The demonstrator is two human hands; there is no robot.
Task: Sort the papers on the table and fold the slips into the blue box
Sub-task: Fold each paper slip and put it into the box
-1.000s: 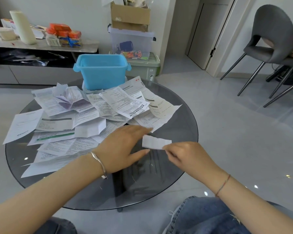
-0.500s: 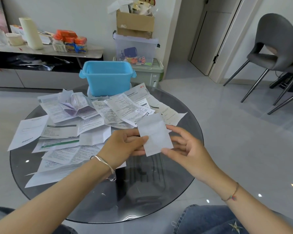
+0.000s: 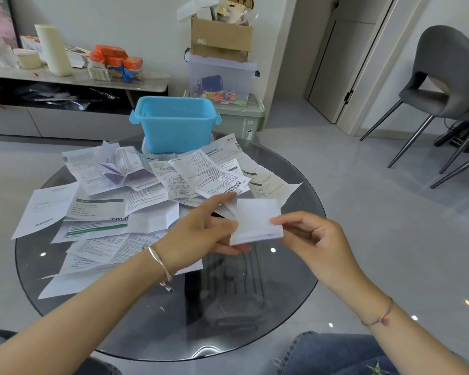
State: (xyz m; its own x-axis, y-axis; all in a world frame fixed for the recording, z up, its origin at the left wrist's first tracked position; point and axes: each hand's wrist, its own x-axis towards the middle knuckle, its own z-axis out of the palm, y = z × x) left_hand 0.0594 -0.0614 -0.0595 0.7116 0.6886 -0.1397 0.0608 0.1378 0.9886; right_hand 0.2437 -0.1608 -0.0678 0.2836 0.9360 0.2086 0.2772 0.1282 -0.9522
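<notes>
Both hands, left hand [image 3: 201, 234] and right hand [image 3: 313, 239], pinch the slip [image 3: 256, 221].
Align edges, crease firmly, then drop into the blue box [image 3: 175, 125].

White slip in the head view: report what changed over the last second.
The white slip rose from down at the glass table and went from a narrow strip to a wider, squarer piece. The left-hand grip, flat beside it before, now pinches its left edge. The right-hand grip has pinched the right edge throughout. The blue box and the spread papers stayed put.
</notes>
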